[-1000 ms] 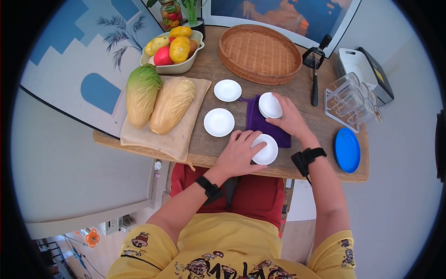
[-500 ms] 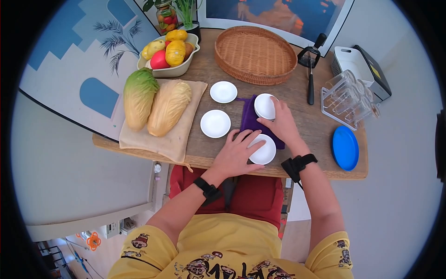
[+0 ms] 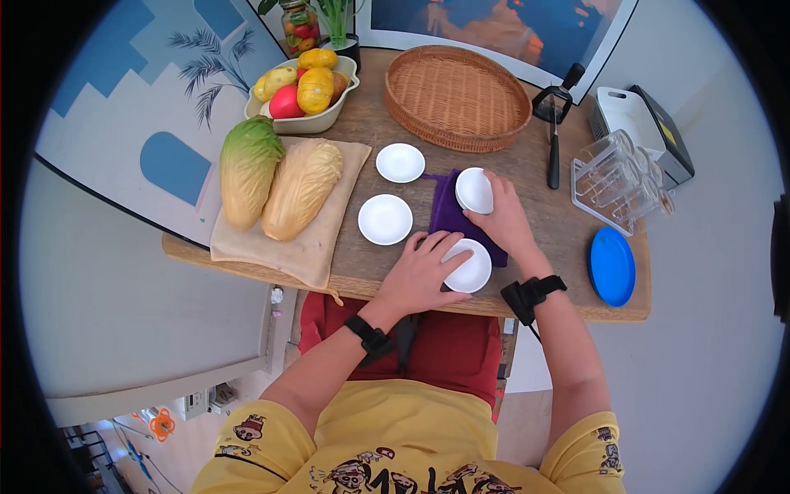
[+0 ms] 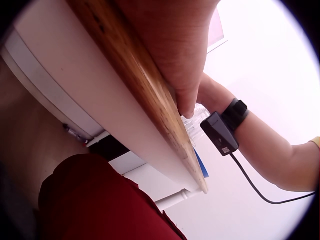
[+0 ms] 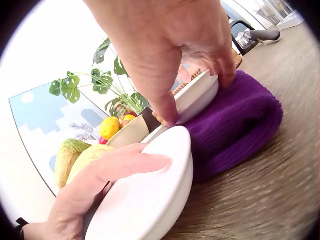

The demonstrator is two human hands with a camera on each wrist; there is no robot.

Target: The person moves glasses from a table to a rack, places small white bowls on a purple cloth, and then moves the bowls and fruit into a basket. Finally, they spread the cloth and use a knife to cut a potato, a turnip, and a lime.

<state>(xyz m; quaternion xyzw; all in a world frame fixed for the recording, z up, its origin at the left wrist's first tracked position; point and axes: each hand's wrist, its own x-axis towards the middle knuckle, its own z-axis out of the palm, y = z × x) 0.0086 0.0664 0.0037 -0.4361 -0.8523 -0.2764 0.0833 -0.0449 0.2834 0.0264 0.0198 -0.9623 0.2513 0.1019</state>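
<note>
In the head view my left hand (image 3: 424, 272) lies at a small white dish (image 3: 467, 267) near the table's front edge. One finger rests inside the dish and the thumb lies along its near rim. My right hand (image 3: 504, 218) grips a white bowl (image 3: 474, 189) by its rim, fingers at the far side and thumb at the near side. A second rim shows just beneath this bowl. Under it lies a folded purple cloth (image 5: 240, 120), close beside the dish in the right wrist view. Both dishes hide parts of the cloth.
Two more white dishes (image 3: 385, 220) sit left of the cloth. Further left, two cabbages (image 3: 303, 188) lie on a beige cloth (image 3: 317, 255). A fruit bowl (image 3: 309, 123), wicker tray (image 3: 461, 99), black-handled tool (image 3: 554, 165), glass rack (image 3: 613, 206) and blue plate (image 3: 611, 267) stand around.
The right wrist has shifted slightly left and toward the body, its fingers still at the bowl. My left hand and the dishes keep their places; the head view sways a little.
</note>
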